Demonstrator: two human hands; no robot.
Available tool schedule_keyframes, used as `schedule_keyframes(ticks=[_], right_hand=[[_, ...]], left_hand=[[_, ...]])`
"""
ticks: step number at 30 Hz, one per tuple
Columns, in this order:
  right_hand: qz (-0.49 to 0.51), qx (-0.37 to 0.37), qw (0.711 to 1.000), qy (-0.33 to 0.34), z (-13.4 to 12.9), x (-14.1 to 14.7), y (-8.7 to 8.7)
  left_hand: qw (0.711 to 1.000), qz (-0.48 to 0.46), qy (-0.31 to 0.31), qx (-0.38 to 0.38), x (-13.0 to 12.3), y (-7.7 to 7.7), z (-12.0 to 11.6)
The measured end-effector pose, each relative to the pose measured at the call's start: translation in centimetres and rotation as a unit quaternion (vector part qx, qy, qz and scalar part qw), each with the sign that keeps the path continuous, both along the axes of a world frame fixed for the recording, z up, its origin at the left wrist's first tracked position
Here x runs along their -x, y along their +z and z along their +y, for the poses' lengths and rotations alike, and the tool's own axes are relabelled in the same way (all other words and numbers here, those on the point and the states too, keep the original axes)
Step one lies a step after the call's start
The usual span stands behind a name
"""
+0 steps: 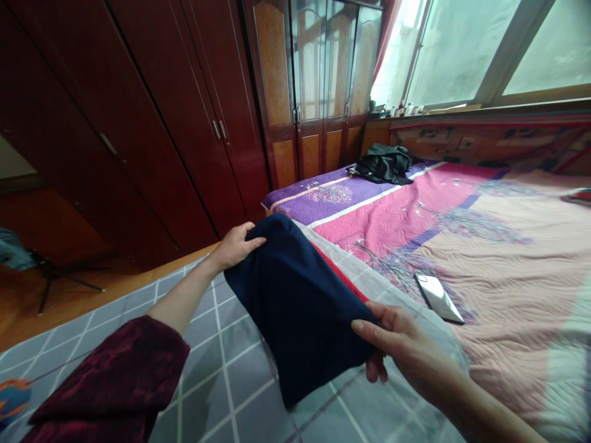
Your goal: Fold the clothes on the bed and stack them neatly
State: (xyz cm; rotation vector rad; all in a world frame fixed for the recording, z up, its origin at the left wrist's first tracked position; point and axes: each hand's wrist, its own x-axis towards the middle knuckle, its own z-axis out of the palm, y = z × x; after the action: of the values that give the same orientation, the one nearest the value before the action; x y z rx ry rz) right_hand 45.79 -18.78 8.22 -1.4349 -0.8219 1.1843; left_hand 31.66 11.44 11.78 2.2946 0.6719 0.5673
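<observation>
A dark navy piece of cloth (309,301), apparently folded, is stretched between my two hands above a grey checked cover. Its kind as a garment cannot be made out; a strip of red (344,274) shows along its far right edge. My left hand (237,246) pinches the upper left corner between thumb and fingers. At the right edge, my right hand (392,332) grips the cloth with the thumb on top and fingers beneath. The near corner of the cloth droops toward the grey checked cover (203,344).
A phone (438,297) lies on the quilted bedspread (517,246) to the right. Black clothing (383,163) is heaped at the bed's far end. Dark red wardrobes (161,123) line the left, with a tripod (46,277) on the floor. An orange-and-blue object (13,397) sits at lower left.
</observation>
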Motion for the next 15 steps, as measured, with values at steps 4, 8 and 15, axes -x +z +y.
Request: schedule_keyframes(ticks=[4,8,15], right_hand=[[-0.014,0.051,0.997,-0.047,0.9,-3.6,-2.8],[-0.070,0.106,0.989,-0.080,1.6,-5.2,-5.6],[-0.067,0.092,0.989,-0.093,1.6,-5.0,-6.7]], left_hand=[[0.993,0.079,0.015,-0.086,-5.8,-3.0,1.3],[0.985,0.124,0.041,-0.115,-7.6,-7.3,1.1],[0.979,0.092,-0.009,-0.181,-2.6,-7.9,-4.7]])
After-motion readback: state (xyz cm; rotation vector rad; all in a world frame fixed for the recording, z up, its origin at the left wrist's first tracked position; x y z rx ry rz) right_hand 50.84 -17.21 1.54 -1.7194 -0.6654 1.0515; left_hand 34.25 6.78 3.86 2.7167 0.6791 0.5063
